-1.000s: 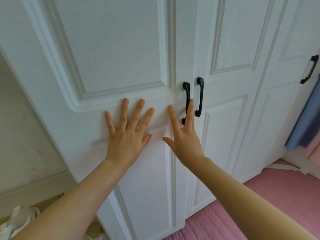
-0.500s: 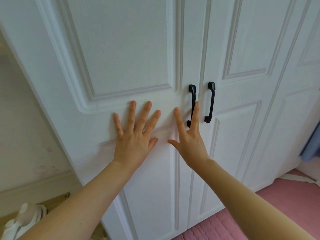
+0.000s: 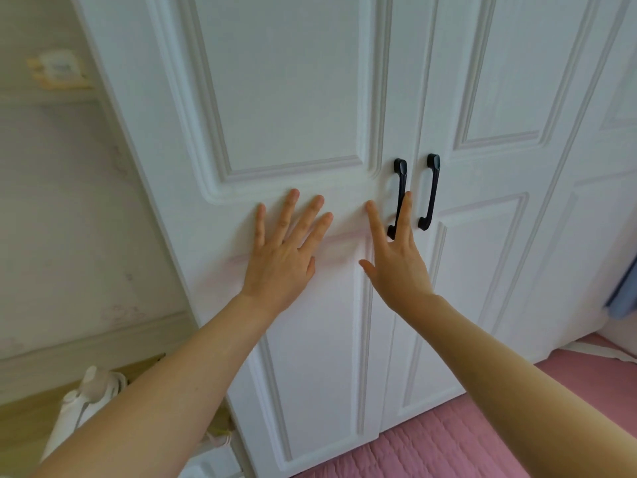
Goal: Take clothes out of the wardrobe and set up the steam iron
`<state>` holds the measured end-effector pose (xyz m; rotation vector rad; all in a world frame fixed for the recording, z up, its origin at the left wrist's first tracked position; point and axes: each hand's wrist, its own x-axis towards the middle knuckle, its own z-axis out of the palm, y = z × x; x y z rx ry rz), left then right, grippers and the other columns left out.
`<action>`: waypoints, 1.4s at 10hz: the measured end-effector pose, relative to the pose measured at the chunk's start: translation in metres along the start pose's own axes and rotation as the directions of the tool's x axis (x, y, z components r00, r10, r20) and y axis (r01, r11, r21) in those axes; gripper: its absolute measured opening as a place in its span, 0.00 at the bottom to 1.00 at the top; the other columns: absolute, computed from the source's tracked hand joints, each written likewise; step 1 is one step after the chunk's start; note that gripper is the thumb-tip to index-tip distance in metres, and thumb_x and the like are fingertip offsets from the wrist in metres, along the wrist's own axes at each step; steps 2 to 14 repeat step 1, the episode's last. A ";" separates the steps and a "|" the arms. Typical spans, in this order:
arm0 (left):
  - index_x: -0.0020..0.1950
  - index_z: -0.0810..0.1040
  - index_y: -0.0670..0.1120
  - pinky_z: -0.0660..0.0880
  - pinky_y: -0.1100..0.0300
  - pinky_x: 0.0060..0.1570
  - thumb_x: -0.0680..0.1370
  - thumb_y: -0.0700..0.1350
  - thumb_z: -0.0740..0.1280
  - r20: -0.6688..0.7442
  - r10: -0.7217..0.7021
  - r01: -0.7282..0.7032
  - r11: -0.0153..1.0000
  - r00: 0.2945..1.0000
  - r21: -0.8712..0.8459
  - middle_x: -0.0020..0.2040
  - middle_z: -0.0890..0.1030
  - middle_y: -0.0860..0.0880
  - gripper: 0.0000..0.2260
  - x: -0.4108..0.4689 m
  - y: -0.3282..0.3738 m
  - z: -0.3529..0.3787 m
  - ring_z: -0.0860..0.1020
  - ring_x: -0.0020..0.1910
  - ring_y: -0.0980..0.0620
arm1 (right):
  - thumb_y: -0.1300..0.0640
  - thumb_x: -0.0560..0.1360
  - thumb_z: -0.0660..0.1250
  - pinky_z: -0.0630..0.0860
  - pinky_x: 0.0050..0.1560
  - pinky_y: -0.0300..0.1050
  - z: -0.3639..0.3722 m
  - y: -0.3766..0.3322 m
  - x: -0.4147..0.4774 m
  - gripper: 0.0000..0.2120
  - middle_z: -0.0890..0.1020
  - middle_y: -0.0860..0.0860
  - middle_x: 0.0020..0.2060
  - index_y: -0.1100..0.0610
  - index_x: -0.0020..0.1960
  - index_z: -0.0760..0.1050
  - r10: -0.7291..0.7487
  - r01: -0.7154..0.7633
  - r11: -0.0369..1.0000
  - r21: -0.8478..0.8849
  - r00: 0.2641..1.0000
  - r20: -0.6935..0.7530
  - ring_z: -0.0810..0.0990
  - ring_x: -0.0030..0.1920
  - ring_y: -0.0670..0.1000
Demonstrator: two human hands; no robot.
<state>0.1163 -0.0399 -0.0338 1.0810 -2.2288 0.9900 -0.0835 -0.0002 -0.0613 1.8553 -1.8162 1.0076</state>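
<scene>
The white wardrobe fills the view, its left door (image 3: pixel 293 98) and right door (image 3: pixel 482 270) closed. Two black handles sit side by side at the seam, the left handle (image 3: pixel 400 181) and the right handle (image 3: pixel 431 191). My left hand (image 3: pixel 286 257) lies flat on the left door with fingers spread. My right hand (image 3: pixel 396 257) is held out with straight fingers, its fingertips in front of the lower part of the left handle. A white steam iron (image 3: pixel 86 401) stands at the lower left, partly hidden by my left arm.
A pink quilted mat (image 3: pixel 465 450) covers the floor at the lower right. Blue cloth (image 3: pixel 624 294) hangs at the right edge. A pale wall with a baseboard (image 3: pixel 86 343) runs to the left of the wardrobe, with a small shelf object (image 3: pixel 58 69) high up.
The view has swung left, so the handles and doors sit further right in frame and more of the iron shows. Both hands keep their spread pose on the door.
</scene>
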 end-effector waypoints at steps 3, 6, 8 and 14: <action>0.77 0.60 0.48 0.46 0.37 0.72 0.75 0.44 0.66 0.019 0.042 -0.042 0.999 0.999 0.028 0.79 0.54 0.49 0.31 -0.027 -0.010 -0.004 0.49 0.78 0.44 | 0.61 0.73 0.69 0.71 0.65 0.52 -0.009 -0.007 -0.017 0.45 0.37 0.63 0.75 0.53 0.78 0.42 0.002 0.001 0.994 -0.107 1.000 0.031 0.58 0.73 0.63; 0.77 0.60 0.48 0.46 0.37 0.72 0.75 0.44 0.66 0.019 0.042 -0.042 0.999 0.999 0.028 0.79 0.54 0.49 0.31 -0.027 -0.010 -0.004 0.49 0.78 0.44 | 0.61 0.73 0.69 0.71 0.65 0.52 -0.009 -0.007 -0.017 0.45 0.37 0.63 0.75 0.53 0.78 0.42 0.002 0.001 0.994 -0.107 1.000 0.031 0.58 0.73 0.63; 0.77 0.60 0.48 0.46 0.37 0.72 0.75 0.44 0.66 0.019 0.042 -0.042 0.999 0.999 0.028 0.79 0.54 0.49 0.31 -0.027 -0.010 -0.004 0.49 0.78 0.44 | 0.61 0.73 0.69 0.71 0.65 0.52 -0.009 -0.007 -0.017 0.45 0.37 0.63 0.75 0.53 0.78 0.42 0.002 0.001 0.994 -0.107 1.000 0.031 0.58 0.73 0.63; 0.77 0.60 0.48 0.46 0.37 0.72 0.75 0.44 0.66 0.019 0.042 -0.042 0.999 0.999 0.028 0.79 0.54 0.49 0.31 -0.027 -0.010 -0.004 0.49 0.78 0.44 | 0.61 0.73 0.69 0.71 0.65 0.52 -0.009 -0.007 -0.017 0.45 0.37 0.63 0.75 0.53 0.78 0.42 0.002 0.001 0.994 -0.107 1.000 0.031 0.58 0.73 0.63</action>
